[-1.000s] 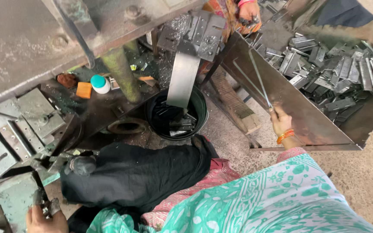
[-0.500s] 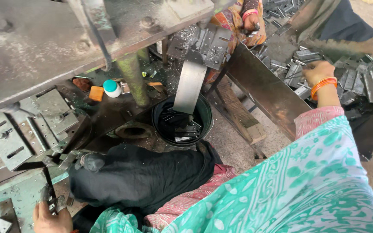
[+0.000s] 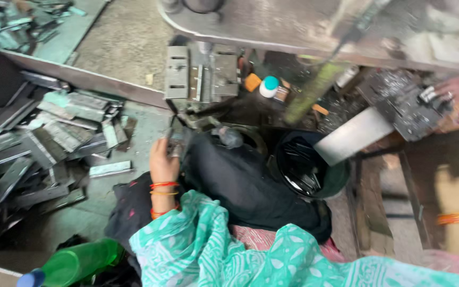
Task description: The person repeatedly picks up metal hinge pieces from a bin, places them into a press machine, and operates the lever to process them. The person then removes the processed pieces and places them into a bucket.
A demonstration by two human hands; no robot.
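Note:
My left hand (image 3: pixel 163 162), with red and orange bangles at the wrist, grips a small dark metal piece (image 3: pixel 177 141) just below the grey slotted die block (image 3: pixel 200 74). It rests beside a black cloth (image 3: pixel 240 183) over my lap. My right hand (image 3: pixel 455 186) is a blur at the right edge, with an orange bangle on the wrist. It hovers near a wooden frame, and I cannot make out its fingers. A black bucket (image 3: pixel 336 183) holding metal bits sits between my hands, under a slanted metal chute (image 3: pixel 354 135).
A heap of grey metal plates (image 3: pixel 43 143) lies to the left. The press table (image 3: pixel 293 21) overhangs at the top. Another person's hand (image 3: pixel 447 87) rests on a dark plate at the upper right. A white bottle with a teal cap (image 3: pixel 268 86) and a green bottle (image 3: pixel 75 263) are nearby.
The view has swung left, bringing the plate heap into sight. My right arm has come back from the far tray to the right edge. My left hand now shows higher, by the die block.

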